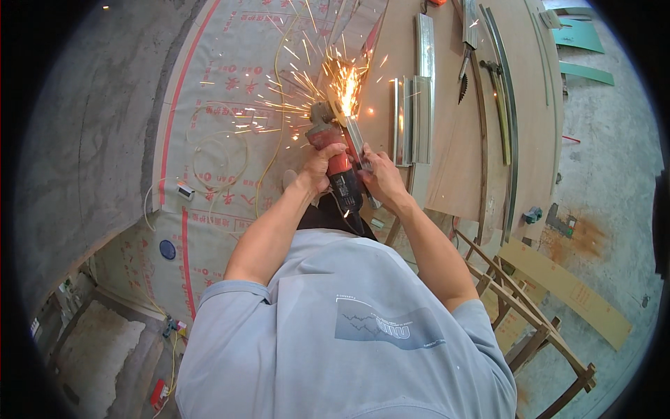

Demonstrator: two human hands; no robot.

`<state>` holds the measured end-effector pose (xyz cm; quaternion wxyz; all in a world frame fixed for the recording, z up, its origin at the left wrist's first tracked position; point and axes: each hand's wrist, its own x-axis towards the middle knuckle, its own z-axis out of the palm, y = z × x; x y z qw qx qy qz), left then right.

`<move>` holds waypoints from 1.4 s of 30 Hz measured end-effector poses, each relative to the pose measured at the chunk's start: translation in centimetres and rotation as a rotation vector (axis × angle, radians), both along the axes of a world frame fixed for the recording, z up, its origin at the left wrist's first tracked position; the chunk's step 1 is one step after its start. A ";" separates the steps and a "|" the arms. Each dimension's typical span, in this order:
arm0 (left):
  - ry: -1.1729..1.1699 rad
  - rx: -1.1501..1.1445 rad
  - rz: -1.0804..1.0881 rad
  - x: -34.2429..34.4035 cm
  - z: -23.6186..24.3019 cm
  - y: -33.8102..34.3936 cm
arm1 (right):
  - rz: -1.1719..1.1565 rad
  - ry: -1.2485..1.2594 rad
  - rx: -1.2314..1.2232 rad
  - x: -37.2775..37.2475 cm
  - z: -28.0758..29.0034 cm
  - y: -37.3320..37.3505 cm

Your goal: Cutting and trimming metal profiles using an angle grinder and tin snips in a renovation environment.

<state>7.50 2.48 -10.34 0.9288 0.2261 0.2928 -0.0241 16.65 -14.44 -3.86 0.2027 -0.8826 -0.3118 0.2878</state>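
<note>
Watch sheeting (230, 70) for scorching, possible from landing sparks (347, 80). Watch grinder (340, 162), over sheeting, wrapped in left hand (317, 171), for kickback, possible from a binding disc (337, 106). Watch rail (355, 137), just beside grinder, pinched in right hand (384, 181), for slipping, possible from vibration. Materials: printed sheeting; flat wood-toned board (455, 153); rounded red-and-black grinder; straight, shiny metal rail; thin disc.

The grinder (338, 163) was red and black, the shirt (300, 300) pale blue-grey (its print (359, 323) darker), the sheeting (216, 89) grey with red stripes.
</note>
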 end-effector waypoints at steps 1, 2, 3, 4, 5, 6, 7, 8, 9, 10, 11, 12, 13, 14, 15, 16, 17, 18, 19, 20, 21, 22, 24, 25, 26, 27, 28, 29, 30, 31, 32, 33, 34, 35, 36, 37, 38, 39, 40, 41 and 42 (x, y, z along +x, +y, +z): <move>-0.001 0.001 -0.001 -0.1 -0.1 0.0 | -0.001 -0.001 0.001 -0.1 0.1 0.1; 0.010 -0.010 0.007 -0.2 -0.3 0.0 | -0.003 0.007 -0.006 -0.1 0.2 0.3; 0.022 -0.020 0.015 -0.3 -0.4 0.0 | -0.006 0.014 -0.014 -0.2 0.3 0.4; 0.019 -0.019 0.010 -0.2 0.0 0.0 | -0.011 0.012 -0.013 -0.2 0.3 0.3; 0.032 -0.033 0.027 -0.2 0.4 0.1 | 0.000 -0.011 -0.039 -0.1 0.3 0.3; 0.043 -0.046 0.043 -0.2 0.9 0.1 | 0.010 -0.033 -0.065 -0.1 0.4 0.3; 0.038 -0.040 0.035 -0.1 1.9 0.4 | 0.001 -0.038 -0.059 -0.1 1.1 0.6; -0.003 -0.026 0.065 -0.2 2.7 0.6 | -0.053 -0.113 -0.104 -0.3 2.2 1.1; -0.045 -0.013 0.093 -0.3 3.5 0.8 | -0.110 -0.188 -0.150 -0.5 2.8 1.4; -0.051 -0.010 0.075 -0.2 4.1 1.2 | -0.129 -0.192 -0.148 -0.3 2.7 1.3; -0.078 -0.042 0.055 -0.1 4.7 1.7 | -0.152 -0.224 -0.219 0.0 2.5 1.2; -0.106 -0.075 0.031 0.2 5.3 2.1 | -0.178 -0.255 -0.290 0.3 2.5 1.1; -0.124 -0.064 0.027 0.1 6.1 2.6 | -0.160 -0.302 -0.309 -0.1 3.1 1.3; -0.130 -0.055 0.005 0.0 6.5 3.0 | -0.184 -0.304 -0.302 -0.6 3.3 0.8; -0.154 -0.052 -0.015 0.1 6.9 3.4 | -0.119 -0.345 -0.183 -1.2 3.5 -0.2; -0.182 -0.053 -0.042 0.4 7.3 3.4 | -0.059 -0.391 -0.070 -2.0 3.8 -1.2; -0.214 -0.027 -0.046 0.9 8.2 3.2 | -0.051 -0.134 -0.126 -2.7 4.6 -1.9; -0.230 -0.023 -0.084 1.1 8.6 2.9 | -0.044 0.123 -0.171 -3.6 5.4 -2.7; -0.272 -0.033 -0.101 1.7 9.2 2.4 | -0.257 0.609 0.085 -4.8 5.1 -4.4; -0.312 -0.043 -0.117 2.2 9.7 2.0 | -0.447 1.084 0.379 -6.1 4.6 -5.9; -0.332 -0.042 -0.135 2.5 9.7 1.6 | -0.583 1.209 0.459 -6.8 6.1 -6.2; -0.353 -0.039 -0.169 3.0 9.8 1.0 | -0.716 1.334 0.544 -7.5 7.6 -6.5; -0.406 -0.134 -0.281 4.5 10.1 -0.8 | -0.770 1.285 0.614 -9.0 7.6 -8.7; -0.394 -0.155 -0.324 5.1 10.4 -2.0 | -0.849 1.253 0.657 -9.7 7.9 -9.4; -0.406 -0.156 -0.359 5.5 10.6 -3.1 | -0.923 1.225 0.696 -10.4 8.5 -9.8; -0.378 -0.230 -0.405 5.9 10.6 -4.3 | -0.943 1.204 0.725 -11.2 9.2 -10.1; -0.346 -0.303 -0.447 6.1 10.7 -5.5 | -1.056 1.170 0.727 -11.9 10.0 -10.5; -0.346 -0.298 -0.486 6.3 10.7 -6.8 | -1.173 1.133 0.727 -12.6 10.6 -11.2; -0.352 -0.304 -0.517 6.5 10.8 -7.9 | -1.195 1.115 0.749 -13.2 10.9 -12.1; -0.365 -0.311 -0.541 6.8 11.0 -9.1 | -1.225 1.032 0.770 -14.0 11.2 -13.3; -0.376 -0.318 -0.564 7.0 11.2 -10.1 | -1.256 0.950 0.787 -14.6 11.5 -14.0; -0.379 -0.326 -0.597 7.3 11.4 -10.9 | -1.282 0.932 0.807 -14.8 11.9 -14.4; -0.355 -0.358 -0.607 7.5 11.5 -11.7 | -1.236 0.848 0.768 -15.0 12.3 -15.0; -0.329 -0.387 -0.609 7.6 11.7 -12.5 | -1.183 0.769 0.724 -15.0 12.5 -15.6; -0.328 -0.387 -0.632 7.9 11.6 -13.5 | -1.201 0.761 0.739 -14.6 12.3 -16.7; -0.323 -0.330 -0.646 8.2 11.3 -14.5 | -1.136 0.555 0.579 -13.8 11.7 -18.1; -0.324 -0.270 -0.651 8.6 11.1 -15.5 | -1.055 0.353 0.417 -12.7 11.5 -19.2; -0.326 -0.260 -0.657 8.8 11.0 -16.6 | -1.090 0.389 0.542 -11.7 11.5 -20.0; -0.300 -0.249 -0.663 9.0 10.9 -18.0 | -1.080 0.391 0.553 -10.3 12.0 -20.2; -0.271 -0.236 -0.661 8.9 10.8 -19.3 | -0.957 0.287 0.499 -8.9 13.2 -19.7; -0.270 -0.218 -0.644 8.9 10.7 -20.6 | -0.828 0.186 0.447 -7.7 13.7 -19.3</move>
